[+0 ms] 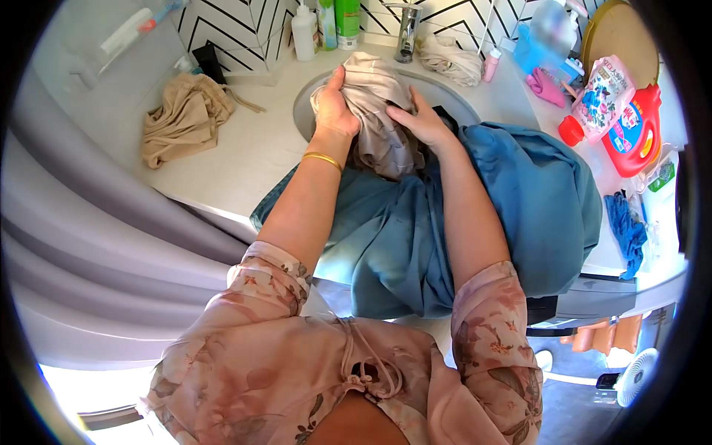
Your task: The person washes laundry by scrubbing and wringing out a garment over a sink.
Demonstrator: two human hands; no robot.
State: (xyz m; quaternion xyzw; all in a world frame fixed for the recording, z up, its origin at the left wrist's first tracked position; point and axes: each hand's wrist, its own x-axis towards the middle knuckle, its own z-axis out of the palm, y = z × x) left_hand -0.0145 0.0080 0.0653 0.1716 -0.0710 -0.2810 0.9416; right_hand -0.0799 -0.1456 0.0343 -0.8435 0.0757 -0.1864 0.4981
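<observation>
A bunched beige cloth (367,85) is held up over the grey sink (305,111). On its left side my left hand (335,107) grips it, with the thumb up and a gold bangle at the wrist. My right hand (423,119) is at the cloth's right side, thumb and fingers spread around its edge. Below the cloth a large blue-teal fabric (519,200) hangs over the sink and counter edge, lying under and beside both forearms. What lies inside the sink is mostly hidden by the fabrics.
A tan cloth (185,119) lies on the counter (230,167) at the left. Behind the sink stand a faucet (407,33), bottles (303,33) and a cream cloth (450,61). A red detergent bottle (638,133) and blue cloth (627,230) are at the right.
</observation>
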